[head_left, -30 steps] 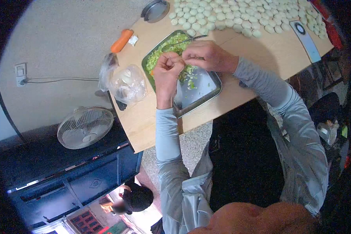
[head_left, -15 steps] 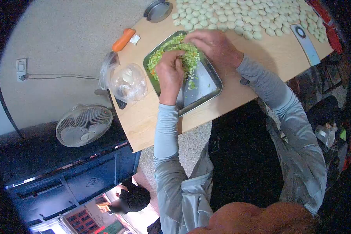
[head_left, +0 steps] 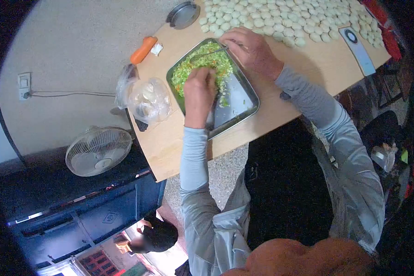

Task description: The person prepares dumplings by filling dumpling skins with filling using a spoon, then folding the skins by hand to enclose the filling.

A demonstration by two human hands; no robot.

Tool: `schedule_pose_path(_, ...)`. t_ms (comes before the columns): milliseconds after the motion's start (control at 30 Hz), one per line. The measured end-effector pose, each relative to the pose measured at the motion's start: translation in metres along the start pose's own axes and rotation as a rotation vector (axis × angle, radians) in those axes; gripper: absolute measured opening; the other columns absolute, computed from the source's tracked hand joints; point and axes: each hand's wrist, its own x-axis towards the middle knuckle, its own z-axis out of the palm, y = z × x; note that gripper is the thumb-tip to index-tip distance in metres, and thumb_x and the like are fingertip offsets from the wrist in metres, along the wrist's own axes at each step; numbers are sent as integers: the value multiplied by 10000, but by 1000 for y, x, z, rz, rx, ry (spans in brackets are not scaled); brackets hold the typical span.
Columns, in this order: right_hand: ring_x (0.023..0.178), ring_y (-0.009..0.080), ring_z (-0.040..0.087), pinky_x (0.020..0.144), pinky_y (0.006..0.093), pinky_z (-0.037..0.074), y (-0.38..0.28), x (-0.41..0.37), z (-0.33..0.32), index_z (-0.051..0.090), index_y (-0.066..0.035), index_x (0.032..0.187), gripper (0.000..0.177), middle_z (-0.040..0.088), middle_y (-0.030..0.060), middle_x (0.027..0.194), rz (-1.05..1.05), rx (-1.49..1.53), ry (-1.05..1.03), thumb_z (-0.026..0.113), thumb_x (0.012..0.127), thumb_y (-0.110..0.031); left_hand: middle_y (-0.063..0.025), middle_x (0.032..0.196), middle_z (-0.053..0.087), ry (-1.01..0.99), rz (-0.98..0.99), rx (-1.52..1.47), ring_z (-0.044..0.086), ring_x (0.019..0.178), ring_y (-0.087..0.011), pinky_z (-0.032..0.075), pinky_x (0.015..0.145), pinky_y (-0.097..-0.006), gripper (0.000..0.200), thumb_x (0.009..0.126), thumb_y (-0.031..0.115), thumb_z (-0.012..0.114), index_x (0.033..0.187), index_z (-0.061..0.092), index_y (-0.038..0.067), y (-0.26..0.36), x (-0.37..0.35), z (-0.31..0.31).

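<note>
A metal tray (head_left: pixel 237 117) on the table holds chopped green vegetables (head_left: pixel 181 71) with orange bits, heaped at its far left part. My right hand (head_left: pixel 255 53) is at the tray's far right rim, its fingers closed on the handle of a metal spoon (head_left: pixel 211 54). The spoon reaches left over the vegetables. Above the near side of the heap is my left hand (head_left: pixel 199 96), its fingers curled together and pointing down; what they hold, if anything, is hidden.
Many pale round dough pieces (head_left: pixel 280 20) cover the table's far side. Around the tray lie a carrot (head_left: pixel 143 49), a plastic bag (head_left: pixel 149 99), a round metal container (head_left: pixel 184 15) and a phone (head_left: pixel 356 50). A fan (head_left: pixel 99 151) stands left. Beyond it is a person (head_left: pixel 156 234).
My left hand has shifted slightly down and left, its fingers curling closer together. My right hand has moved slightly up and left, and more of the spoon shows.
</note>
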Motion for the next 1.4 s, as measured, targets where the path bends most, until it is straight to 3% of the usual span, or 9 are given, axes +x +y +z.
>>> schedule_pose_path(233,930,326,657,824,407,536,3,1,-1,677,-19,1047,175,691,138,1013,3,-38,-7,654,912,-127,-189,873,707,69,-124,-28,702,751,-345,551,679,-408,94,865,24,689,956,713,27,-11,5,-33)
schedule_pose_path(433,896,303,706,794,385,547,5,-7,-3,674,-11,1082,275,694,172,1039,362,-54,-201,700,911,-224,-188,932,678,-49,-87,102,680,841,-367,542,737,-452,212,818,59,740,1026,706,43,-6,1,-34)
schedule_pose_path(533,847,340,719,766,419,561,14,-8,1,690,24,999,328,723,212,909,384,180,-218,749,866,-270,-189,980,655,-105,-117,72,663,894,-381,535,769,-470,319,763,82,795,1064,694,47,9,-4,-28)
schedule_pose_path(633,946,189,710,833,326,558,15,-10,2,651,44,1141,288,719,165,1092,480,340,-326,685,931,-151,-185,1043,638,-174,-66,45,655,933,-382,540,795,-451,411,754,142,824,1133,677,83,17,-13,-16)
schedule_pose_path(800,922,178,697,813,318,564,18,-13,10,644,61,1164,270,726,129,1059,427,511,-235,651,943,-94,-178,1062,636,-292,-38,-53,651,949,-376,535,807,-438,377,759,103,807,1109,667,87,21,-17,-13)
schedule_pose_path(1000,749,85,601,664,242,515,2,-7,1,643,28,1229,285,709,80,946,539,566,-296,596,977,-96,-180,970,672,-114,-57,-54,681,847,-372,544,759,-444,266,767,20,741,1024,678,51,-8,-9,-28)
schedule_pose_path(1133,689,50,537,623,217,477,-3,-6,-1,663,-20,1250,285,680,29,846,529,567,-343,556,1001,-107,-167,939,709,34,-134,-108,717,816,-310,561,696,-374,181,818,17,737,996,707,36,-13,2,-48)
schedule_pose_path(1267,693,85,597,648,270,510,-1,-7,4,693,-32,1212,289,719,50,816,428,497,-299,549,992,-153,-148,991,740,-11,-310,-227,716,794,-181,567,679,-319,224,886,5,697,1107,714,26,-28,3,-53)
schedule_pose_path(1400,705,97,615,657,279,514,-8,-4,0,699,-53,1209,279,721,42,821,366,479,-251,533,1007,-149,-153,1072,740,4,-309,-312,712,887,-158,566,751,-306,304,932,-30,629,1226,685,27,-13,5,-55)
